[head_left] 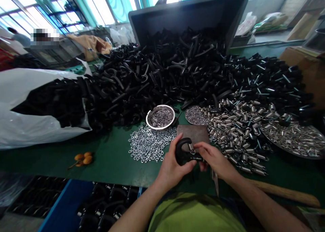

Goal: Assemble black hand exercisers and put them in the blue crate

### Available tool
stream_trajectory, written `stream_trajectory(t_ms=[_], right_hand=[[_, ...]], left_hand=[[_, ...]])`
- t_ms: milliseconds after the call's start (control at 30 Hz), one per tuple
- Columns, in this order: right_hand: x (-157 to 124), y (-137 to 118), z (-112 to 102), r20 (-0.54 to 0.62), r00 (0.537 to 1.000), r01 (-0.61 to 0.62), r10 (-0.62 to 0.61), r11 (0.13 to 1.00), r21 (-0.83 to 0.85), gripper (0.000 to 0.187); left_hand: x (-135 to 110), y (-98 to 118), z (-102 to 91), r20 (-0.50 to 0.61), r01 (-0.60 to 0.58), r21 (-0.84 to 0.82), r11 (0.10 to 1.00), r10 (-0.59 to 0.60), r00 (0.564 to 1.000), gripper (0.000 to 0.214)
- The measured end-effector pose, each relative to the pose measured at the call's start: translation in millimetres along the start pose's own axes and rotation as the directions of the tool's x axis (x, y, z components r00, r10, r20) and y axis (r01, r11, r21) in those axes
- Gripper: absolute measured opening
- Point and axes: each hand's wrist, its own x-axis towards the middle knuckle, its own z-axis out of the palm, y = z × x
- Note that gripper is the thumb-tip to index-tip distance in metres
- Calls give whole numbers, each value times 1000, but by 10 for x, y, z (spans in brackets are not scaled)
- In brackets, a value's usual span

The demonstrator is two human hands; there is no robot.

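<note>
I'm looking down remotely at a green table [114,154], taking its flat metal block [193,132] as my marker. Left of the block I see loose silver nuts [146,144], farther left orange fruits [83,158]; right of it, springs [240,123] and a wooden stick [286,191]; beyond it, heaped black parts [157,76].

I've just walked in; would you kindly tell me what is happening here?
A person in a yellow-green top holds a curved black part in the left hand; the right hand is at a coil spring by its opening. Whether the spring is hooked in place is unclear. A metal block lies just beyond, with loose nuts to its left and more springs to its right.
</note>
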Motion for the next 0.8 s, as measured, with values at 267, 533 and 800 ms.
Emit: stream_trajectory(t_ms=[267, 533, 800], right_hand=[[71, -202, 146, -77, 992, 73, -102, 945, -320, 23], [74, -288, 122, 32, 996, 88, -87, 769, -633, 24], [331, -126, 0, 138, 990, 100, 10, 634, -767, 33]], left_hand=[[-85, -153, 67, -25, -6, 55, 998, 7, 1000, 77], [-77, -220, 44, 77, -34, 83, 996, 28, 997, 80], [144, -376, 187, 143, 27, 68, 997, -36, 989, 78]])
